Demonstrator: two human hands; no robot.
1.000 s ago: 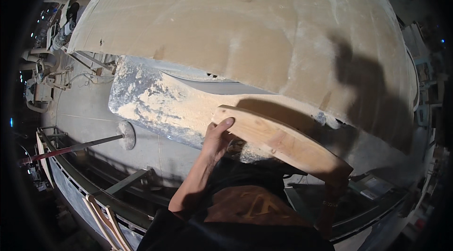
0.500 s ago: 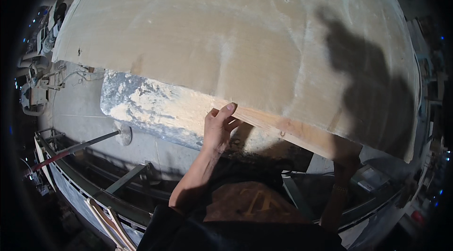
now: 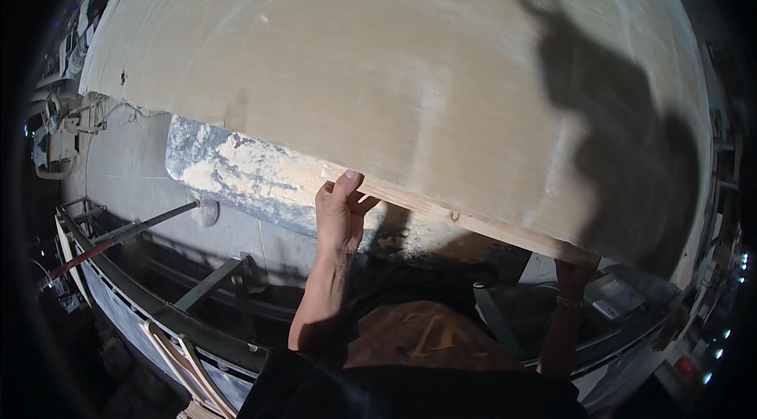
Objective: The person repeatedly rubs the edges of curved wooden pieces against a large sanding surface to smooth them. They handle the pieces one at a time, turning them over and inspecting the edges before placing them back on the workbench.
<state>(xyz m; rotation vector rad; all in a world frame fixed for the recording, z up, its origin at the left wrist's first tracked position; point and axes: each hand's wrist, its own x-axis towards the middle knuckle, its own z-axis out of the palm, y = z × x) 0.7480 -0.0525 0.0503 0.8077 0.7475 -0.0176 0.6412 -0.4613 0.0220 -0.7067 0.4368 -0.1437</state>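
A long pale wooden strip [image 3: 453, 216] runs along the near edge of a large tan board [image 3: 331, 64]. My left hand [image 3: 339, 210] grips the strip toward its left end, thumb on top and the other fingers curled below. In shadow at the strip's right end, my right hand [image 3: 576, 273] is closed around it; its fingers are partly hidden. Whether the strip sits under the board or against its edge I cannot tell. Below the strip lies a dark metal plate [image 3: 236, 171] coated with pale dust, partly covered by the board.
Left of me are a green metal frame [image 3: 206, 286], a red and grey bar [image 3: 118, 239] and several wooden slats [image 3: 177, 360]. A grey floor [image 3: 126, 152] shows beyond the plate. My shadow falls across the board's right side.
My left hand has moved left and slightly up along with the strip. The strip's visible face has become narrower beside the board's edge. My right hand still holds the right end.
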